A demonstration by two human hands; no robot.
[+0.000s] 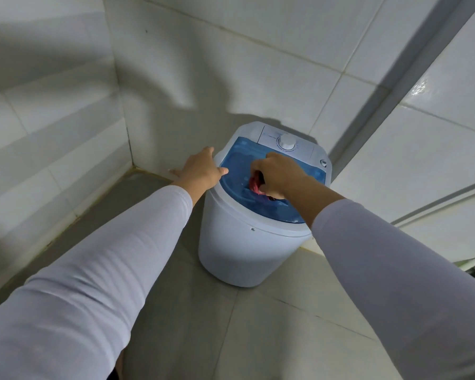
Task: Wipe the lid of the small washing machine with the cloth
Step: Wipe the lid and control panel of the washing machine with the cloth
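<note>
A small white washing machine (242, 248) stands on the floor in a tiled corner. Its translucent blue lid (236, 163) faces up, with a white control panel and dial (287, 142) behind it. My right hand (279, 174) is closed over a bunched red cloth (255, 185) and presses it onto the middle of the lid. My left hand (200, 170) rests flat, fingers spread, on the machine's left rim, thumb touching the lid's edge. Most of the cloth is hidden under my right hand.
White tiled walls (66, 119) close in at the left and behind the machine. A white framed panel (436, 174) stands at the right. The floor (258, 325) is grey tile. Both my arms wear white sleeves.
</note>
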